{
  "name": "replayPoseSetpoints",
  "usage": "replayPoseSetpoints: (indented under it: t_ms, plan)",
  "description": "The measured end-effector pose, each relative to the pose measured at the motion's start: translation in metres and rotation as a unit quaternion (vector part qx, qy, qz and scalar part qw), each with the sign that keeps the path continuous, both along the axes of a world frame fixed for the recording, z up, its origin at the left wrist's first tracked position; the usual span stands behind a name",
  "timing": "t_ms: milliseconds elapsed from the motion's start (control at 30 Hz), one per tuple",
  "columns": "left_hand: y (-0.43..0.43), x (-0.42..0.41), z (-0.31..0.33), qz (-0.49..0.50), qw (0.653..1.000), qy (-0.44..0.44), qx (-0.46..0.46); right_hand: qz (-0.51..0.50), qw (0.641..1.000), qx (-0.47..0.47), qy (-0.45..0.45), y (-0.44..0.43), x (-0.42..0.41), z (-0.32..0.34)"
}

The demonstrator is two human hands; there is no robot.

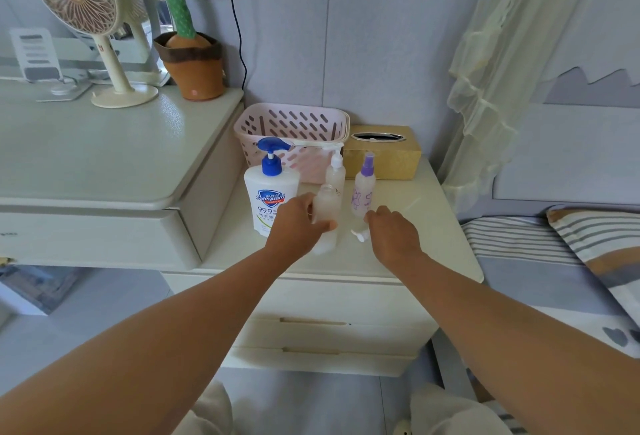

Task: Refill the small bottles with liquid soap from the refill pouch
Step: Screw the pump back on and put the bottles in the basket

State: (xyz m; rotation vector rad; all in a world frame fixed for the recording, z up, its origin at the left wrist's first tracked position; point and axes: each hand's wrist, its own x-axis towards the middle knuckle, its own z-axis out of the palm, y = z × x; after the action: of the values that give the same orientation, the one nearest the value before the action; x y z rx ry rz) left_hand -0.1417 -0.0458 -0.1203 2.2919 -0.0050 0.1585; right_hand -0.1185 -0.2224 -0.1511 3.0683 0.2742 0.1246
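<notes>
My left hand is wrapped around a small frosted bottle with its top off, standing on the white nightstand. My right hand hovers just right of it, fingers curled over a small white pump cap lying on the top; I cannot tell whether it grips it. Behind stand a second frosted pump bottle and a spray bottle with a purple top. A large white Safeguard soap bottle with a blue pump stands at the left. No refill pouch is in view.
A pink slotted basket and a gold tissue box sit at the back of the nightstand. A higher white desk to the left holds a fan and a toy cactus. A bed with a striped pillow lies right.
</notes>
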Motion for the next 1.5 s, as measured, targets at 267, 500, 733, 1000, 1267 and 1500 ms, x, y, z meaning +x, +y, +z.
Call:
replayPoseSetpoints:
  t_ms: [267,500,733,1000,1267,1500]
  plan:
    - [-0.002,0.001,-0.004,0.001,1.0,-0.008,-0.003,0.016,0.998,0.051,-0.018,-0.005,-0.006,0.009]
    - [-0.002,-0.001,-0.003,0.01,1.0,-0.005,0.009,0.026,0.978,0.195,-0.075,-0.005,-0.016,0.027]
    - [-0.004,-0.003,0.0,0.01,1.0,0.001,0.008,0.051,0.897,0.428,-0.099,0.004,-0.03,0.065]
    - [-0.005,-0.006,0.002,0.014,1.0,0.005,0.0,0.054,0.815,0.563,-0.125,0.009,-0.039,0.103]
    - [-0.005,-0.006,0.003,0.016,1.0,0.01,0.0,0.074,0.754,0.631,-0.166,0.024,-0.039,0.144]
    - [-0.005,-0.005,0.003,0.013,1.0,0.008,-0.001,0.07,0.744,0.644,-0.164,0.033,-0.035,0.15]
